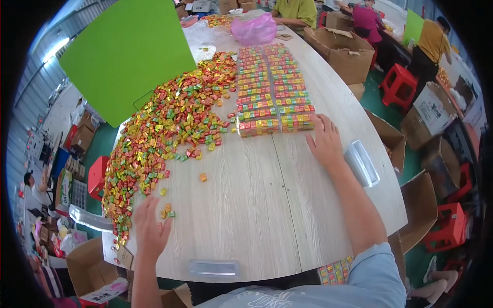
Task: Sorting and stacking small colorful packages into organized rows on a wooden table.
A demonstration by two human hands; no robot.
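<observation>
My left hand [150, 228], fingers apart and holding nothing visible, hovers by the near end of a big heap of small wrapped candies [169, 120]. Close to its fingertips a few loose candies [166, 211] lie on the pale wooden table [241, 205]. My right hand [327, 139] reaches forward with fingers extended to the near right corner of the rows of packed candies [272, 87]. These stand in two columns of clear boxes, filled with red, yellow, green and orange pieces. Whether the fingertips press on the nearest box I cannot tell.
One clear plastic tray [214, 268] lies at the near edge, another [362, 163] at the right edge. A green board [128, 56] rises behind the heap. A pink plastic bag [253, 29] sits at the far end, near another person. Cardboard boxes [339, 54] and red stools [399, 84] stand alongside.
</observation>
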